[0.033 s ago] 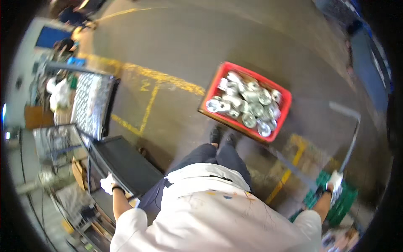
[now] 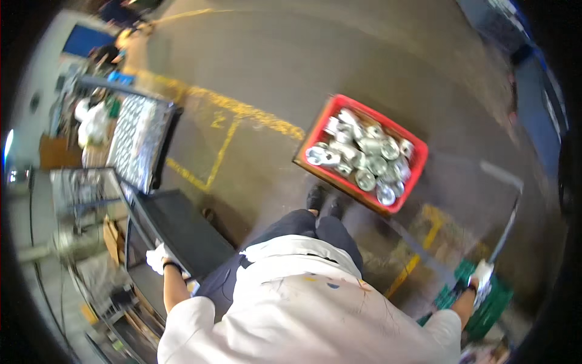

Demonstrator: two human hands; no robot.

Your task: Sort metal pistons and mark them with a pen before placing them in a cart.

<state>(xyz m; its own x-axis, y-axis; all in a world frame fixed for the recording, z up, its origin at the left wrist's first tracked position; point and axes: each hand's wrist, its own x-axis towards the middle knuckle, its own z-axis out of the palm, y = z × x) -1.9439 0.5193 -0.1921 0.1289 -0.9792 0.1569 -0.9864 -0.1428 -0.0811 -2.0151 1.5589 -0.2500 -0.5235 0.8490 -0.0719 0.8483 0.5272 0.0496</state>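
My left hand [image 2: 159,258], in a white glove, is closed on the edge of a dark cart [image 2: 182,225] with a metal frame. Out to the right, my right hand [image 2: 483,276], also gloved in white, is wrapped round the lower end of a bent grey metal bar [image 2: 506,227]. Beneath that hand lie green crates or folded green material [image 2: 492,306], too partly seen to name. Ahead of my feet stands a red bin [image 2: 418,173], holding several silvery, can-like metal parts [image 2: 376,165]. A brown, box-like base [image 2: 339,185] shows under the bin.
A rack or cart loaded with silvery pieces [image 2: 136,136] stands at the left. Yellow lines [image 2: 260,123] mark the grey floor. Other people [image 2: 106,56] are at the far left. Large grey-blue equipment [image 2: 539,100] stands at the far right.
The view has shifted slightly, so the red bin and the left-hand rack sit a little further right and lower. Both hands keep their holds.
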